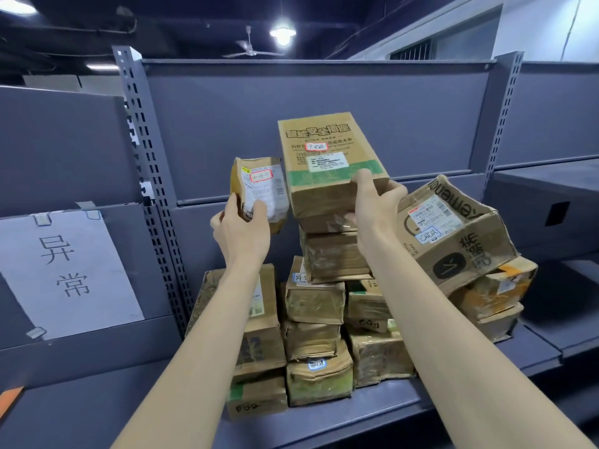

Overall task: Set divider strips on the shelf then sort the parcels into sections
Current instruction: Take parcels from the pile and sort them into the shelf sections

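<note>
**Both hands full at the parcel pile**

So the person is standing right up against a grey metal shelf point(437, 413) with a whole heap of beat-up cardboard parcels point(316, 332) stacked on it, roughly in the middle of the bay.

Left hand point(241, 230) is up in the air holding a small parcel point(259, 192), a yellowish one with a white shipping label and a little red-bordered sticker on it. Fingers are curled round its lower end, thumb on the label side. It isn't touching the pile at all, just held out in front of the shelf's back panel.

Right hand point(377, 205) grips a tall box point(327, 170) with green banding and big Chinese lettering on top. Thumb sits on the top face near the corner, the other fingers wrap the front and side. The box looks tilted, with its near end resting on or just above the taped parcel below it; can't really tell if it's lifted clear.

Just to the right, touching the pile, a crumpled open-flapped carton point(460, 234) leans at an angle with a blue-bordered sticker on it.

Over on the left bay a paper sign point(64, 270) with handwritten characters is taped to the panel. No clear view of any divider strips from this angle.
</note>
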